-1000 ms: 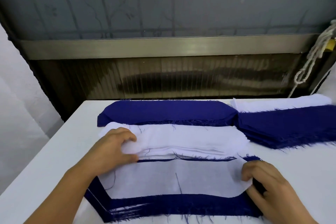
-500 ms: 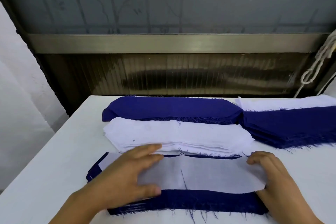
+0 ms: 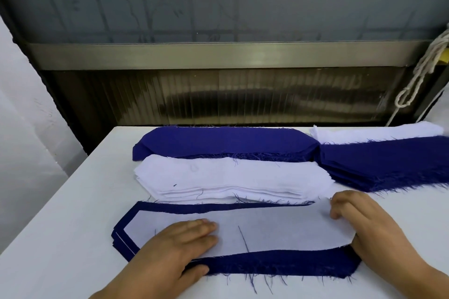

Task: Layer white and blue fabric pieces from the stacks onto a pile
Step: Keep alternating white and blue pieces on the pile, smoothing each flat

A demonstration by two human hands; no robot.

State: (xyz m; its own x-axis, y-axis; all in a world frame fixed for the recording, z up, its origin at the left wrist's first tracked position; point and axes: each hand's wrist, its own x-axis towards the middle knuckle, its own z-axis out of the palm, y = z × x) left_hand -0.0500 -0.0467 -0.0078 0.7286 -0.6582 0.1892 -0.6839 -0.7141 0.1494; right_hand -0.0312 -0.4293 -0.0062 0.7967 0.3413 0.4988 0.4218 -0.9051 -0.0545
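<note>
We see a white worktop (image 3: 60, 238) with cloth on it. Close to us lies the pile (image 3: 279, 266). Its blue piece has fuzzy, stringy edges, and a thin blue edge shows along the far side too. On top lies a white piece (image 3: 267, 228), long and flat, with a slanted corner at the left. A dark thread lies across the middle of it.

Our left hand (image 3: 175, 257) lies flat on the left part of the white piece. Its fingers (image 3: 201, 226) are straight and together, and they press the cloth down. Our right hand (image 3: 369, 226) is at the right end of the white piece. Its fingers (image 3: 340, 206) are bent and rest on the cloth edge. We cannot tell if they pinch it.

Just behind the pile is the white stack (image 3: 230, 178). Behind that, touching it, is the blue stack (image 3: 223, 141). To the right lies another blue stack (image 3: 388, 162) with more white cloth (image 3: 376, 132) behind it. A rope (image 3: 418, 75) hangs at the far right.

A moment ago our left hand was more spread out on the white piece. Now its fingers are closed up together, and the slanted left corner shows. The right hand has stayed at the right end.
</note>
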